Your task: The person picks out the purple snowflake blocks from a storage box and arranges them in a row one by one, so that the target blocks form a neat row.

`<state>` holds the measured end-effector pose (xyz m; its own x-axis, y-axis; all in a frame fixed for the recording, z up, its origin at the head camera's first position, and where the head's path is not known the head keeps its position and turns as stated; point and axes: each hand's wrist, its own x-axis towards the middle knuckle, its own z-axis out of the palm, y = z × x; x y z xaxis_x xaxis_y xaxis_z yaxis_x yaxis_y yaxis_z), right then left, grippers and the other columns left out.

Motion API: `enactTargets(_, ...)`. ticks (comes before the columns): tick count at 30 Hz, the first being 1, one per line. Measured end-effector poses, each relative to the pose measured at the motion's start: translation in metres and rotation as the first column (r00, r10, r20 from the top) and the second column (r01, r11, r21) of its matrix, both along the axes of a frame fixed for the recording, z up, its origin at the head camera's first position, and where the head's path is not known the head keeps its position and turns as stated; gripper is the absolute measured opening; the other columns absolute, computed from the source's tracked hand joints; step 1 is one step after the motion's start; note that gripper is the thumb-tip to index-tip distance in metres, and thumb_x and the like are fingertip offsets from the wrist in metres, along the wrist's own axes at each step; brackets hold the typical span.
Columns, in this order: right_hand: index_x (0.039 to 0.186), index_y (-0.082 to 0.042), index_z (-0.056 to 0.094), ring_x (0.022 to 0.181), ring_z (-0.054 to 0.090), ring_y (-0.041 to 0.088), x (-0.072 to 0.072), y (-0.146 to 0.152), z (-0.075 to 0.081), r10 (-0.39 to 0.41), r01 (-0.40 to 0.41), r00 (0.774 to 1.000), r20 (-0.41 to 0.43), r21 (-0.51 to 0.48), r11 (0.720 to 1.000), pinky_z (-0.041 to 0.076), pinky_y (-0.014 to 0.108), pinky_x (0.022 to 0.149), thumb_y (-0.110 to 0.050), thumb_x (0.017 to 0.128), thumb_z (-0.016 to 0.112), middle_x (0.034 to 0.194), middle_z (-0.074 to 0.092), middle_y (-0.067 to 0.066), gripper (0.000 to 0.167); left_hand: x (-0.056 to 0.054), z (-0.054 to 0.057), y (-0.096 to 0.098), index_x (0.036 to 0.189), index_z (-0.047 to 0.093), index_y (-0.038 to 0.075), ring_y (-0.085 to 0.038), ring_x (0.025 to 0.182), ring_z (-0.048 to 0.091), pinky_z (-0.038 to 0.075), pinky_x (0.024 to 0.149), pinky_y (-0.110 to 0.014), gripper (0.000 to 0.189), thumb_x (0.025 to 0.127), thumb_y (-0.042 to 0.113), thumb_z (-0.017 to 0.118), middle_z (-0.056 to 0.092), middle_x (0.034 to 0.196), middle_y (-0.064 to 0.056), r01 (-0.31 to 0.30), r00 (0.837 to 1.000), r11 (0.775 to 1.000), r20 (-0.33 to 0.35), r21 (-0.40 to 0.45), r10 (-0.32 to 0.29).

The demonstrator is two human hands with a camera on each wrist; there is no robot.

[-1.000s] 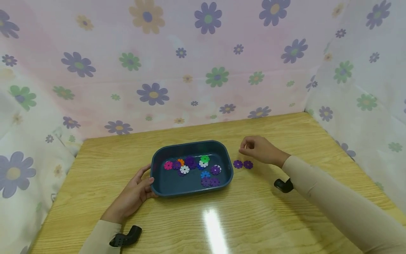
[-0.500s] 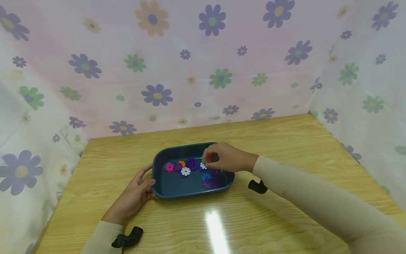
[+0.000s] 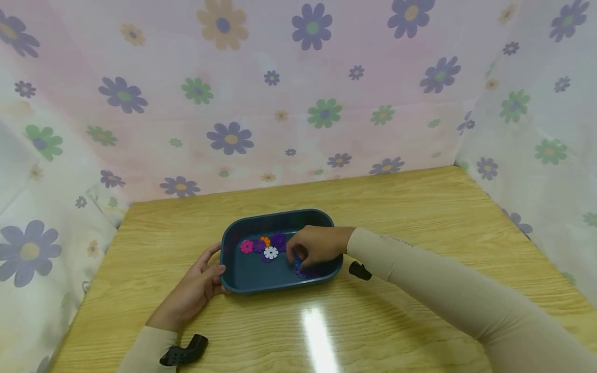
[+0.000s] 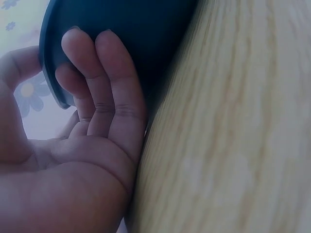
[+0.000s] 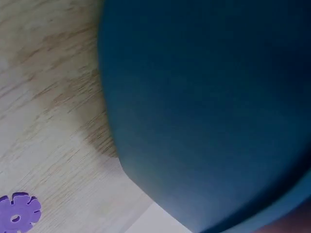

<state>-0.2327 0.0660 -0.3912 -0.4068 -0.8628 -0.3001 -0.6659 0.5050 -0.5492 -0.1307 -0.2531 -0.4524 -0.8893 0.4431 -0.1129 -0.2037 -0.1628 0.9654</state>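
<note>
apparently mid-pick, the right hand (image 3: 321,244) pinches a blue disc (image 3: 297,262) between its fingertips, inside the tray (image 3: 249,277) the left hand (image 3: 197,286) grips left of them; lifting likely calls for steady pressure.

In front of me hangs a pale pink and white cloth wall (image 3: 261,52) printed with purple flowers (image 3: 312,27), green flowers (image 3: 325,113) and peach flowers (image 3: 223,24). A whiter flowered cloth closes me in on my left (image 3: 60,191) and another on my right (image 3: 527,124), with some creases in them. My worktop (image 3: 252,331) is yellowish, with wood grain, and a bright white streak of reflected light (image 3: 319,339) shines on its near part.
</note>
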Motion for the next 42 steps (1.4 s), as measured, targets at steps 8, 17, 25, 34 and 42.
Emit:
enactTargets(8, 0.102, -0.024, 0.069, 0.073, 0.049, 0.005, 0.001, 0.002, -0.007, -0.008, 0.008, 1.0, -0.012, 0.06, 0.998, 0.042, 0.022, 0.066, -0.016, 0.088, 0.078, 0.082, 0.057, -0.006, 0.019, -0.002, -0.003, 0.001, 0.157, 0.001, 0.007, -0.011, 0.087, 0.07, 0.057, 0.078, -0.029, 0.065, 0.107, 0.009, 0.041, 0.071, 0.106, 0.0, 0.008, 1.0, 1.0, 0.002, -0.005, -0.008)
enactTargets(17, 0.095, -0.026, 0.064, 0.074, 0.048, 0.005, 0.005, -0.003, -0.014, 0.004, 0.001, 0.999, -0.053, 0.085, 0.996, 0.041, 0.022, 0.067, -0.022, 0.087, 0.079, 0.085, 0.058, -0.006, 0.017, 0.001, -0.006, -0.002, 0.157, 0.004, 0.009, -0.011, 0.088, 0.07, 0.057, 0.078, -0.029, 0.062, 0.107, 0.009, 0.041, 0.07, 0.11, -0.001, 0.011, 1.0, 1.0, -0.008, -0.008, -0.011)
enactTargets(25, 0.09, -0.025, 0.059, 0.076, 0.047, 0.006, 0.005, -0.005, -0.013, -0.017, 0.023, 0.998, -0.06, 0.106, 0.994, 0.041, 0.023, 0.069, -0.023, 0.087, 0.08, 0.083, 0.053, -0.008, 0.021, 0.001, -0.006, -0.003, 0.157, 0.003, 0.008, -0.01, 0.087, 0.07, 0.058, 0.079, -0.029, 0.062, 0.107, 0.01, 0.039, 0.07, 0.109, -0.001, 0.015, 1.0, 1.0, -0.018, 0.005, -0.015)
enactTargets(34, 0.089, -0.024, 0.057, 0.079, 0.051, 0.005, 0.006, -0.005, -0.012, -0.031, 0.035, 0.998, -0.049, 0.09, 0.995, 0.045, 0.023, 0.072, -0.026, 0.087, 0.08, 0.084, 0.056, -0.01, 0.023, 0.002, -0.002, -0.003, 0.158, 0.0, 0.007, -0.011, 0.089, 0.07, 0.057, 0.079, -0.029, 0.064, 0.108, 0.011, 0.039, 0.07, 0.111, -0.001, 0.009, 1.0, 1.0, -0.02, -0.011, -0.009)
enactTargets(42, 0.091, -0.022, 0.059, 0.076, 0.052, 0.005, 0.008, -0.003, -0.014, -0.046, 0.048, 0.998, -0.037, 0.059, 0.997, 0.044, 0.023, 0.071, -0.025, 0.087, 0.079, 0.081, 0.056, -0.009, 0.021, 0.002, -0.001, -0.001, 0.158, 0.001, 0.007, -0.012, 0.09, 0.07, 0.057, 0.08, -0.029, 0.066, 0.107, 0.013, 0.042, 0.07, 0.112, -0.001, -0.012, 1.0, 0.999, 0.003, -0.049, 0.012)
